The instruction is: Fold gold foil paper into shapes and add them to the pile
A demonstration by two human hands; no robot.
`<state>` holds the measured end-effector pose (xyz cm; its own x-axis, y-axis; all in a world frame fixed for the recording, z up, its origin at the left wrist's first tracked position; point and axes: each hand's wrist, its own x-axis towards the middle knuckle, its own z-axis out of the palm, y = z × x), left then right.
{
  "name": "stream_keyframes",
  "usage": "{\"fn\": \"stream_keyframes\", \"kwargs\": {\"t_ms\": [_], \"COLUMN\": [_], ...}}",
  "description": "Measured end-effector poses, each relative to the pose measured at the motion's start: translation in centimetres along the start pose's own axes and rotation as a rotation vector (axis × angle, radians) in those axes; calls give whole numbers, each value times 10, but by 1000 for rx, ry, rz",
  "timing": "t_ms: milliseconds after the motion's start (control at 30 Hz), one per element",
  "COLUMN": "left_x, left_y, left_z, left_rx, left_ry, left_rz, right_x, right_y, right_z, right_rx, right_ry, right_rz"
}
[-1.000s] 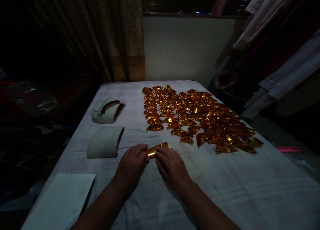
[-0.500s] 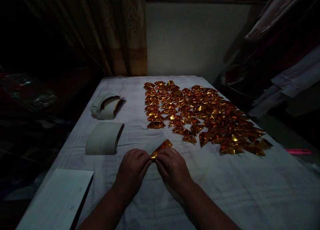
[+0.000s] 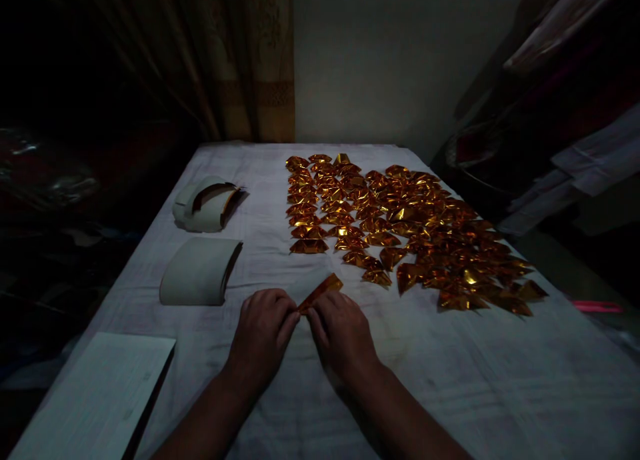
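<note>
My left hand (image 3: pixel 263 333) and my right hand (image 3: pixel 341 330) meet at the near middle of a white-covered table (image 3: pixel 475 373). Between their fingertips they pinch a narrow folded strip of gold foil paper (image 3: pixel 323 291), which sticks out away from me and to the right. Beyond the hands lie several folded gold foil pieces (image 3: pixel 400 227), spread in rows across the right half of the table. The nearest of them is a short way past my right hand.
A curved stack of white-backed sheets (image 3: pixel 200 272) lies left of my hands, and a second, partly unrolled stack (image 3: pixel 206 203) sits farther back. A white paper sheet (image 3: pixel 95 400) rests at the near left corner. A curtain (image 3: pixel 240 60) hangs behind the table, clothes at right.
The foil strip has turned from lying crosswise to pointing away and right, and looks narrower. Both hands stayed together on it. The camera has tilted down a little.
</note>
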<state>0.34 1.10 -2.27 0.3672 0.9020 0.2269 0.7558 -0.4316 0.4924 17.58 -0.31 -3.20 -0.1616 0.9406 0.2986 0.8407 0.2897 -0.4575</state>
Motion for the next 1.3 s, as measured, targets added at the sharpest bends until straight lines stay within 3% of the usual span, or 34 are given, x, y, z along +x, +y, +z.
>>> {"fn": "stream_keyframes", "kwargs": {"t_ms": [300,933,1300], "left_x": [7,12,11], "left_y": [8,14,12], "left_z": [0,8,8], "left_rx": [64,217,164], "left_ry": [-24,32,31], "left_rz": [-69,-88,-115], "right_x": [10,13,15], "right_y": [1,5,3], "right_z": [-7,4,1], "right_rx": [-8,-102,-117], "right_ry": [-117,-65,-79], "right_rz": [61,51,71]}}
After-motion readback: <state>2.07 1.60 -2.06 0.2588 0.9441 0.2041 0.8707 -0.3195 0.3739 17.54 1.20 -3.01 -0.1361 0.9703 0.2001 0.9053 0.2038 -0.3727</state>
